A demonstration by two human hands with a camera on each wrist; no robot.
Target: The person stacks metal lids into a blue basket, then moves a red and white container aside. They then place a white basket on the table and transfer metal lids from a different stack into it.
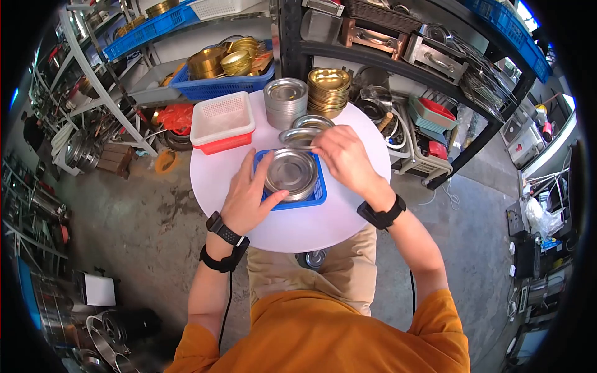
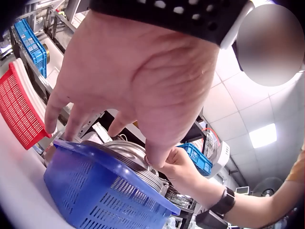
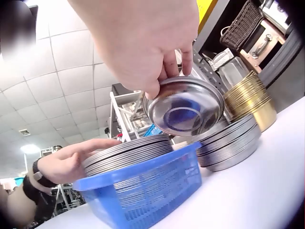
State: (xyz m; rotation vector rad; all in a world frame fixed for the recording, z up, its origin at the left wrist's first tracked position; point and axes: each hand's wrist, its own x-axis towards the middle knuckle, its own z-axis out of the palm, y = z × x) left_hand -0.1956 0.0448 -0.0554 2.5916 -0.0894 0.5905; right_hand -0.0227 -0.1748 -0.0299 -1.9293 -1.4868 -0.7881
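The right hand [image 1: 347,160] pinches the rim of a shallow silver dish [image 1: 298,137], held tilted above the table behind the blue basket [image 1: 309,202]. In the right wrist view the dish [image 3: 185,107] hangs from the thumb and fingers. A stack of silver dishes [image 1: 290,173] fills the blue basket. The left hand [image 1: 244,198] lies at the stack's left side, fingers spread, its thumb at the stack's near rim. In the left wrist view that hand [image 2: 138,71] arches over the basket [image 2: 109,186]. Another silver dish [image 1: 318,121] lies behind the held one.
At the table's back stand a tall silver stack [image 1: 285,105] and a gold stack [image 1: 329,93]. A white basket [image 1: 222,118] nested in a red one [image 1: 227,144] stands at the back left. Shelves [image 1: 398,62] with trays and pans rise behind the white round table [image 1: 267,239].
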